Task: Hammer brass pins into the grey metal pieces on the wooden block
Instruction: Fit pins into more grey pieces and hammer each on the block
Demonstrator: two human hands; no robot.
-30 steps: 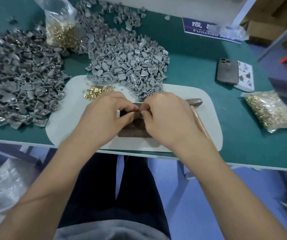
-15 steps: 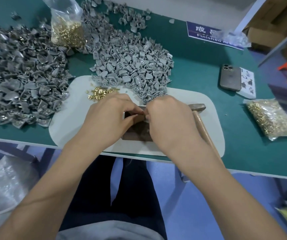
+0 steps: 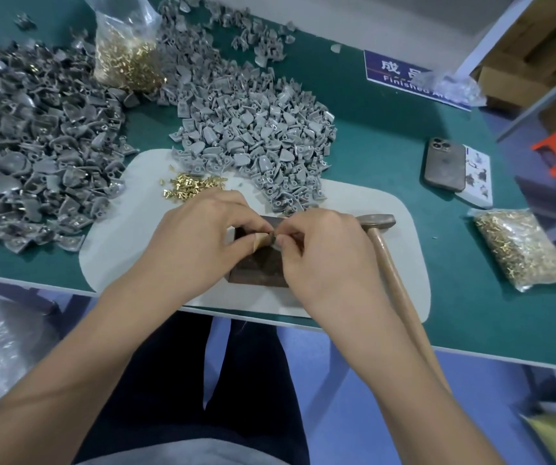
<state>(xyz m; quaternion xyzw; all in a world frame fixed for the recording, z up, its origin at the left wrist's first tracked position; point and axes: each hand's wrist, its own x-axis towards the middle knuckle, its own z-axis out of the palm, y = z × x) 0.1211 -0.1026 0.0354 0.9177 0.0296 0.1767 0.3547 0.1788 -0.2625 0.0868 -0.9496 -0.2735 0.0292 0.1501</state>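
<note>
1. Two hands meet over the wooden block point(image 3: 263, 266): my left hand point(image 3: 199, 236) and right hand point(image 3: 323, 250) both pinch one small grey metal piece point(image 3: 272, 237) between fingertips, just above the block's far edge.
2. The block sits on a pale mat point(image 3: 128, 243) on the green bench point(image 3: 387, 156).
3. A hammer point(image 3: 384, 243) lies just right of the block, untouched.
4. Loose brass pins point(image 3: 189, 186) lie beyond the block to the left.
5. A heap of grey pieces point(image 3: 253, 135) lies beyond the block.
6. A bag of pins point(image 3: 521, 250) rests well right of the block, a phone point(image 3: 444, 164) beyond it.
</note>
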